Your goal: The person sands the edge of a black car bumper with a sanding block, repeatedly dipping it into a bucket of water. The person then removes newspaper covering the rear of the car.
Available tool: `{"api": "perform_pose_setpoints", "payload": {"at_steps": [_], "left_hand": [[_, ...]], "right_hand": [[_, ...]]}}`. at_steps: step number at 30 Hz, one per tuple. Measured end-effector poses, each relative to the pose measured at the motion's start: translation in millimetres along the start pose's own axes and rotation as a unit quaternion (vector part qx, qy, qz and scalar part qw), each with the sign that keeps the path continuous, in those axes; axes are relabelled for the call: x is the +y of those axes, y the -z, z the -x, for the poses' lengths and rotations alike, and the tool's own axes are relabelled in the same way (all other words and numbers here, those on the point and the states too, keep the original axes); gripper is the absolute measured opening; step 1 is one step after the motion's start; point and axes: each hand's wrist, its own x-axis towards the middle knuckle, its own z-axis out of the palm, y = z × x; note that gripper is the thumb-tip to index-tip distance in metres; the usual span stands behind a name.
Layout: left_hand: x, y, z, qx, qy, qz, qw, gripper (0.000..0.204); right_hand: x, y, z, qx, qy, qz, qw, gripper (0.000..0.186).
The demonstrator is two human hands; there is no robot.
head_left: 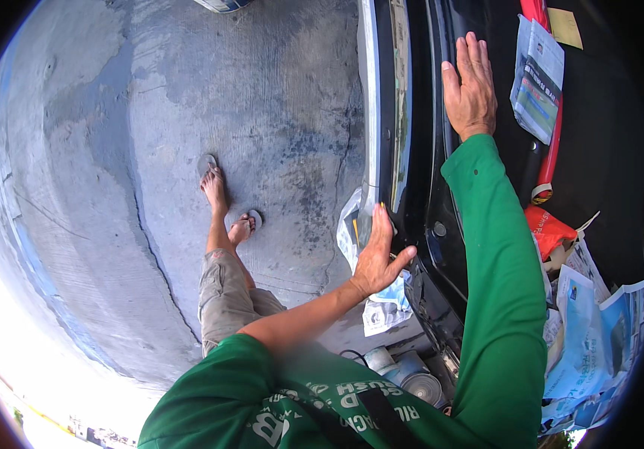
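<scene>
A long black panel (pixel 401 161), seemingly part of a vehicle, runs from top to bottom, edged by a pale silvery strip (pixel 370 82). My left hand (pixel 377 258) is at the lower end of that strip, fingers stretched out and thumb apart. A tiny yellow spot shows at its fingertips; I cannot make out what it is. Farther up, my right hand (pixel 472 93) lies flat on the black surface, fingers extended and nothing held. A crumpled printed sheet (pixel 348 228) hangs partly behind my left hand, and a newspaper piece (pixel 386 310) shows below it.
Right of my right hand, a printed sheet (pixel 538 78) lies across a red tube-like piece (pixel 553 153). A red packet (pixel 549 230) and crumpled newspapers (pixel 588 337) lie at lower right. Cans (pixel 421 383) stand by my shirt. My sandalled feet (pixel 213 183) are on cracked concrete (pixel 262 97).
</scene>
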Motion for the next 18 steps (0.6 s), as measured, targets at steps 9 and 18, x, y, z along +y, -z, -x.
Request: {"api": "perform_pose_setpoints", "payload": {"at_steps": [9,18], "left_hand": [[6.4,13.8,-4.2,-0.013,-0.041,-0.056,0.998,0.105],[42.7,68.3,-120.1,0.064,-0.107,-0.131,0.984,0.093]], "right_hand": [[-4.5,0.2,2.0,-0.005,0.004,-0.009,1.000,0.054],[-5.8,0.6,1.0,-0.001,0.003,-0.030,1.000,0.056]]}}
